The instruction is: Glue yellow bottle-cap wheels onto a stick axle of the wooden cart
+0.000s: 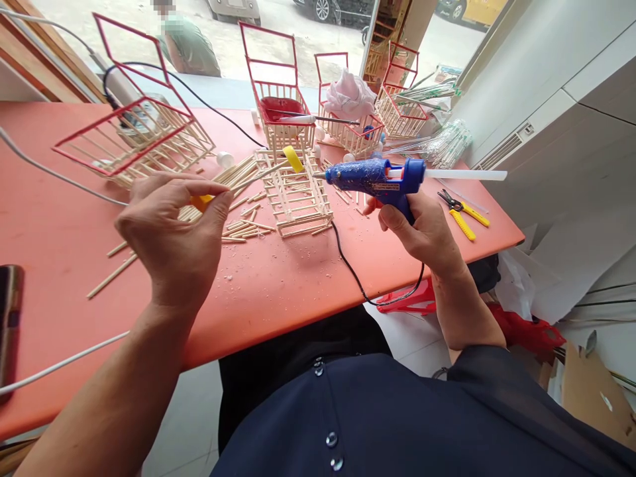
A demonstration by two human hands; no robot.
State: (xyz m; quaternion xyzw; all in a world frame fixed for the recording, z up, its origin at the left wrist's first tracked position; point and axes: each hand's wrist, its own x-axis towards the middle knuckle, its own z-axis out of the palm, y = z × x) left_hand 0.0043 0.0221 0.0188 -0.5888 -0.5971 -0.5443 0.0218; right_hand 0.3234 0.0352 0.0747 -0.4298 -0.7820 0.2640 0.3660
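My left hand (pixel 173 232) is closed in a pinch on a thin stick (pixel 258 175). A yellow ring-like disc (pixel 293 159) sits at the stick's far end, and another yellow-orange piece (pixel 201 202) shows between my fingers. My right hand (pixel 422 228) is wrapped round the handle of a blue glue gun (pixel 368 175). A white glue stick (pixel 467 175) juts from the gun's back, and its nozzle points left, close to the disc. Below both, a small frame of wooden sticks (pixel 301 205) lies on the table; whether the nozzle touches anything I cannot tell.
Loose sticks (pixel 248 228) lie left of the frame. Red-rimmed stick carts (pixel 134 142) stand behind, one bearing a red bowl (pixel 283 109). Yellow-handled cutters (pixel 462 212) lie right on the orange table (pixel 278 285). The gun's black cord (pixel 348 265) loops over the front edge. A phone (pixel 10 318) lies left.
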